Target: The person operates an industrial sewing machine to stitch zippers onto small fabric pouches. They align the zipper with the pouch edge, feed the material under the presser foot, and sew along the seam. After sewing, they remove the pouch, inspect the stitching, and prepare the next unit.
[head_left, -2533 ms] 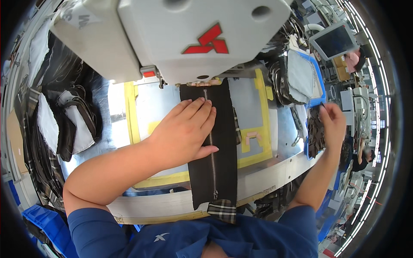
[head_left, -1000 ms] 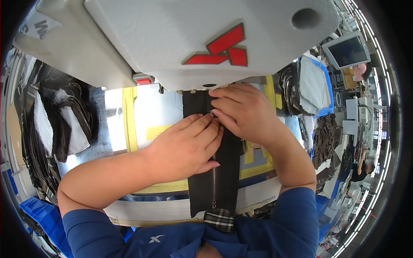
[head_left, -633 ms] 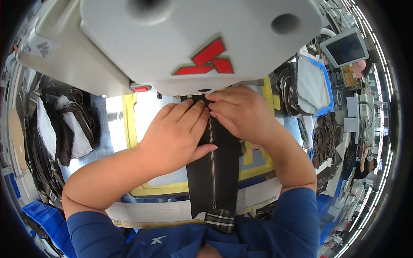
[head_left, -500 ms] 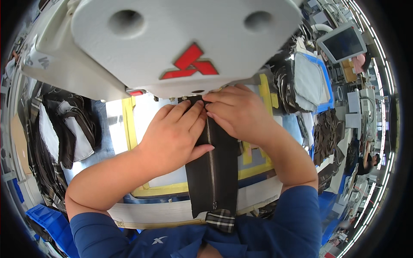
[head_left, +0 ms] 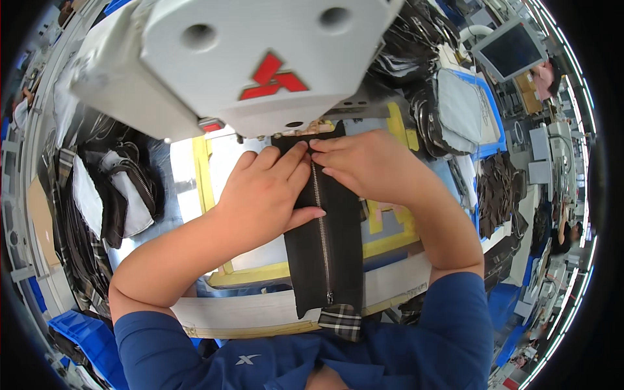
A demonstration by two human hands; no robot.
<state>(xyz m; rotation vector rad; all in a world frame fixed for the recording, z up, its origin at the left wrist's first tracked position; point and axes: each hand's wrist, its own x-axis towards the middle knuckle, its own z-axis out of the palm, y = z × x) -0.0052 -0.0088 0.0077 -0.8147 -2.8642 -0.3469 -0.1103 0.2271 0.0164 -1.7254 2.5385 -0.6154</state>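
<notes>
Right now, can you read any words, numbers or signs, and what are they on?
No words or numbers can be read, only signs:
White machine head: red three-part emblem.
Blue shirt: small pale crossed-stroke mark.
White table edge: tiny marks near its right end, too small.
Dark screen: nothing readable.

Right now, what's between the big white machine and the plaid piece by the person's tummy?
A black cloth with a metal zipper; the left hand and right hand rest on its far part. The head view shows this.

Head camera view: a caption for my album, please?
Left hand and right hand on black zippered cloth at a white machine head.
</notes>
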